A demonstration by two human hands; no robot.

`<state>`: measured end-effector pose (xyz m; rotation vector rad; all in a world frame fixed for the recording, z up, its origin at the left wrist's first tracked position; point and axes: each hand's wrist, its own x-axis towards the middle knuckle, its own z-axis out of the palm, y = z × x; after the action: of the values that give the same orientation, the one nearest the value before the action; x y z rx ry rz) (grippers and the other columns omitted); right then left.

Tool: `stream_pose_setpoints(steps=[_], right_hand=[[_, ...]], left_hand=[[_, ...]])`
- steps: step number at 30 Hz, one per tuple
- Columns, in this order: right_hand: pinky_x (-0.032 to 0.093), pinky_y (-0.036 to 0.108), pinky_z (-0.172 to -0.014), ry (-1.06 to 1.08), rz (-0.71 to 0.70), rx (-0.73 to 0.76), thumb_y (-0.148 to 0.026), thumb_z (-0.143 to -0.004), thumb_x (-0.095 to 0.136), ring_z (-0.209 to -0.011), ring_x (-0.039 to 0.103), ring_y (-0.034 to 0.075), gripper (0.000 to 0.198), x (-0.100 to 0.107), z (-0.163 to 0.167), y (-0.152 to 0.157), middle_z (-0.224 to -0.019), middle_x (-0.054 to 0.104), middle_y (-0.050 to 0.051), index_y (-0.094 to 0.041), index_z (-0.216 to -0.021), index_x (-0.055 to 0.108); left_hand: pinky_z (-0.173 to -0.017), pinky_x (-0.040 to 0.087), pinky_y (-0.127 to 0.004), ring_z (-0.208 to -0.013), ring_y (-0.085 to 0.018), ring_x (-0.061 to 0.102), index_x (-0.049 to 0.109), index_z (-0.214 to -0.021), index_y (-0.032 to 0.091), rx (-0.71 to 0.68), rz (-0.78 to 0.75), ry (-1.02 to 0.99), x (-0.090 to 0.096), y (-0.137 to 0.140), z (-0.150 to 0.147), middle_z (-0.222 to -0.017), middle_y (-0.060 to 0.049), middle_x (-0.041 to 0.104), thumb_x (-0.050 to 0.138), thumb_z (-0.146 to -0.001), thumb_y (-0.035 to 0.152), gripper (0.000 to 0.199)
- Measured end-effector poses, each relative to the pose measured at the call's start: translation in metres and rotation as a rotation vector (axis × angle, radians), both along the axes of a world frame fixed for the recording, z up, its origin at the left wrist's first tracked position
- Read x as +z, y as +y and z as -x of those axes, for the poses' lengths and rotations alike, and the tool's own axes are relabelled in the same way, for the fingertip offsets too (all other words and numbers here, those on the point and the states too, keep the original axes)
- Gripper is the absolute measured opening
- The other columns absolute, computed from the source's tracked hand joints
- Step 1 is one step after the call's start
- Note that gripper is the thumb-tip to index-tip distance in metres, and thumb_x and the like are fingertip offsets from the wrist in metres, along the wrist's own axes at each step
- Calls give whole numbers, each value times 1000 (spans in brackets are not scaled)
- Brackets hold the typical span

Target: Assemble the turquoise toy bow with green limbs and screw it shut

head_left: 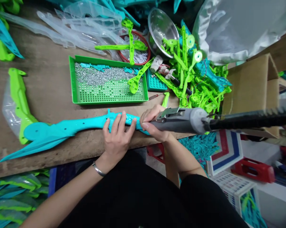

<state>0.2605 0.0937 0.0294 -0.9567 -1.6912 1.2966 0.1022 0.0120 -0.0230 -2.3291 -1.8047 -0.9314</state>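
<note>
A long turquoise plastic toy shell (69,128) lies along the table's front edge, its pointed end to the left. My left hand (118,134) presses on its right part, fingers bent over it and gripping it. In my right hand (154,123) is a grey power screwdriver (181,120), gripped near its front end, with a black cable or hose running off to the right. Its tip is hidden by my fingers, above the right end of the shell. Behind my hands stands a green perforated tray (109,101) holding many small metal screws (95,76).
A lime-green piece (17,98) with a clear part lies left. Lime-green parts (197,95) are heaped right, near a metal bowl (163,31), a red basket (149,57) and a cardboard box (247,85). A small screwdriver (154,96) lies beside the tray. Clear plastic parts (86,30) lie behind.
</note>
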Motion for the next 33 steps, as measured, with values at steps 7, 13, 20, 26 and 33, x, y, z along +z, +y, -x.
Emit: stream_pose_setpoints(steps=[7, 13, 20, 26, 33], right_hand=[[46, 29, -50, 200, -140, 107, -41, -82, 71, -49, 53, 12, 25, 28, 6, 39, -62, 57, -5, -25, -97, 61], [44, 29, -50, 179, -244, -342, -58, -82, 68, -45, 48, 11, 33, 15, 18, 90, -54, 47, -9, -27, -91, 59], [43, 28, -48, 210, -242, -361, -54, -74, 77, -43, 49, 10, 38, 3, 27, 102, -53, 53, -8, -24, -88, 59], [42, 27, -47, 173, -170, -325, -57, -73, 77, -43, 49, 10, 41, 6, 29, 104, -53, 51, -8, -23, -84, 57], [43, 27, -49, 129, -188, -335, -56, -73, 76, -45, 50, 10, 40, 10, 31, 104, -52, 52, -8, -22, -87, 59]], left_hand=[[-111, 36, -55, -130, -30, 58, 56, -139, 30, 19, -50, 67, 2, 1, 0, -143, -18, 57, 58, -94, 12, 48], [-112, 34, -58, -130, -31, 58, 57, -138, 32, 27, 3, 50, 5, 1, -2, -146, -17, 54, 58, -93, 11, 49], [-114, 33, -55, -129, -30, 58, 60, -135, 30, 40, -35, 89, 4, 1, -2, -145, -17, 55, 61, -91, 12, 48], [-110, 36, -54, -123, -31, 62, 64, -129, 29, 44, -70, 150, 5, 3, -2, -139, -18, 60, 63, -90, 12, 42], [-104, 41, -55, -119, -31, 64, 65, -127, 28, 47, -84, 169, 6, 4, -2, -136, -19, 63, 61, -90, 10, 41]])
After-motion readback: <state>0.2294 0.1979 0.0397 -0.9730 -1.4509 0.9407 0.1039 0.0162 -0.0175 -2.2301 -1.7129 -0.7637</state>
